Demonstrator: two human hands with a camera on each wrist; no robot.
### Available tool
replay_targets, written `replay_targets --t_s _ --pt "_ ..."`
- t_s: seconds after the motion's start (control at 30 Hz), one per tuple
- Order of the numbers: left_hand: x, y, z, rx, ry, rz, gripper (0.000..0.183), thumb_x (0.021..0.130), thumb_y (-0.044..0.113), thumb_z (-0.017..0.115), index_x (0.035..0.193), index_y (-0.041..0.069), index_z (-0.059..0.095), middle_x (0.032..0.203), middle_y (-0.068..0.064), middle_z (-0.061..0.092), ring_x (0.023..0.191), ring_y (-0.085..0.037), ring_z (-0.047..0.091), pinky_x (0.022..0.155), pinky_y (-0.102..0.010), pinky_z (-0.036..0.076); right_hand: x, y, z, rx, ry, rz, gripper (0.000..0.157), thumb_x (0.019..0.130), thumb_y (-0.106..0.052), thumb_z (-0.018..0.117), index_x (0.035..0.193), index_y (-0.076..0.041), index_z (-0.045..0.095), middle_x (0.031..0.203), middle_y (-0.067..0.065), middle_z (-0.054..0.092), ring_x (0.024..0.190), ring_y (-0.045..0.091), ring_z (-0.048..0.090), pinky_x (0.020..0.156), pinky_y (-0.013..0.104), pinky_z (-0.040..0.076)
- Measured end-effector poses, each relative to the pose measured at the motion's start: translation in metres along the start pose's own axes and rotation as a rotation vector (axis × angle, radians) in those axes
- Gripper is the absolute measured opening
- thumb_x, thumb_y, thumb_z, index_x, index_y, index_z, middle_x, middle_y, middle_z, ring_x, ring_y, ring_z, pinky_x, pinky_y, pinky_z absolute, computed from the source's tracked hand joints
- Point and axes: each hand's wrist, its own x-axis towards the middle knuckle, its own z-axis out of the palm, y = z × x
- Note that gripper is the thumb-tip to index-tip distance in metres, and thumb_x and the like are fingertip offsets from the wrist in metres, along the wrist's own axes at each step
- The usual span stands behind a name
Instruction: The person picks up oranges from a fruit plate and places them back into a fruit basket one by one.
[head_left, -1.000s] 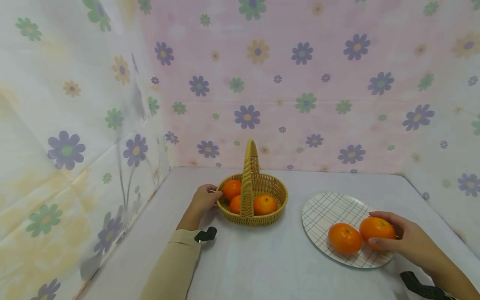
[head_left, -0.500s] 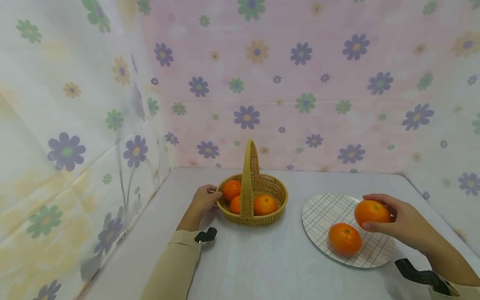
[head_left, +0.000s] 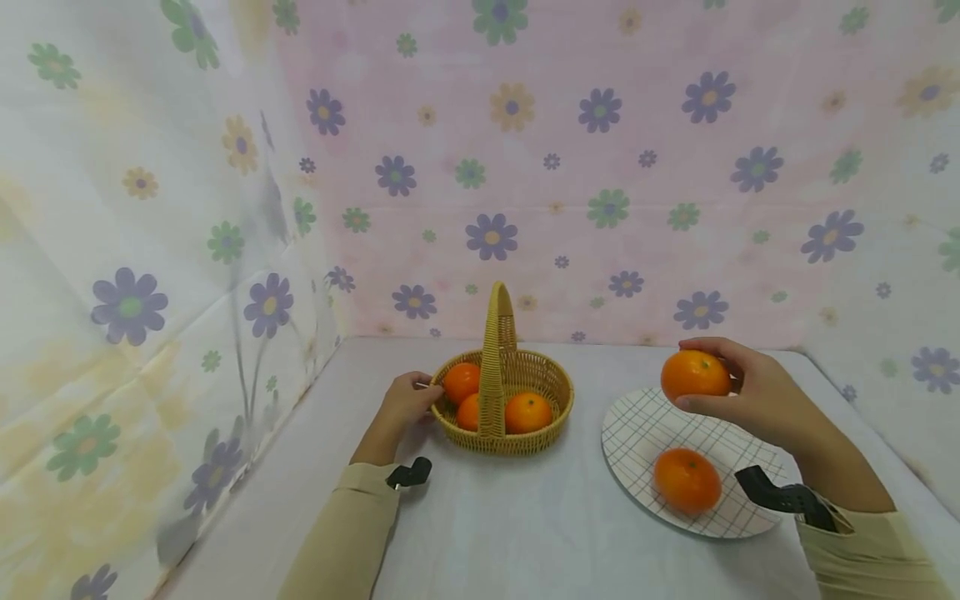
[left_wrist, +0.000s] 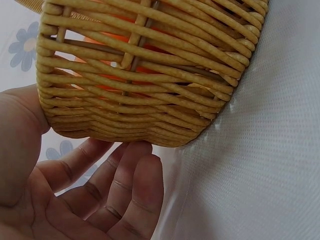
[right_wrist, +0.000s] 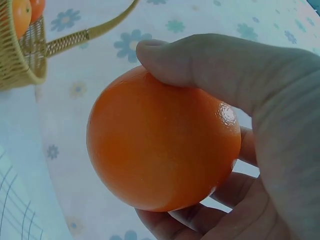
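In the head view my right hand (head_left: 757,392) grips an orange (head_left: 693,375) between thumb and fingers, holding it above the far part of a plate (head_left: 630,433) with a grid pattern. Another orange (head_left: 686,481) lies on that plate. The right wrist view shows the held orange (right_wrist: 160,140) up close. My left hand (head_left: 405,404) holds the left side of a wicker basket (head_left: 517,444) with a tall handle. Several oranges (head_left: 528,412) sit inside it, one partly behind the handle. In the left wrist view, curled fingers (left_wrist: 145,190) touch the basket's woven side (left_wrist: 150,100).
A white cloth (head_left: 517,525) covers the table under basket and plate. Flower-printed curtains (head_left: 562,183) stand behind and at both sides. Black wrist camera mounts (head_left: 780,492) stick out near each sleeve.
My right hand has lifted the orange off the plate and carried it up, leftward and away from me. The left hand and the basket have stayed in place.
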Motion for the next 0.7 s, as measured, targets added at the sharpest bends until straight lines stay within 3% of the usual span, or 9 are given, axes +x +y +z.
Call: replay_targets --t_s 0.43,0.7 --pt "-0.001 0.002 0.001 -0.001 0.001 -0.023 0.037 0.096 0.026 0.066 0.124 0.003 0.064 0.122 -0.019 0.067 0.101 -0.027 0.069 0.083 -0.037 0.065 0.025 -0.023 0.025 0.092 0.021 -0.012 0.074 0.086 -0.040 0.083 0.150 -0.024 0.049 0.133 0.011 0.060 0.110 0.031 0.063 0.083 0.021 0.058" --pt "0.001 -0.002 -0.001 -0.023 -0.015 -0.019 0.036 0.095 0.025 0.067 0.124 0.002 0.064 0.119 -0.019 0.068 0.097 -0.026 0.070 0.080 -0.036 0.065 0.045 -0.043 0.042 0.113 0.018 -0.001 0.073 0.085 -0.043 0.084 0.148 -0.027 0.051 0.131 0.009 0.061 0.109 0.031 0.063 0.087 0.040 0.062"
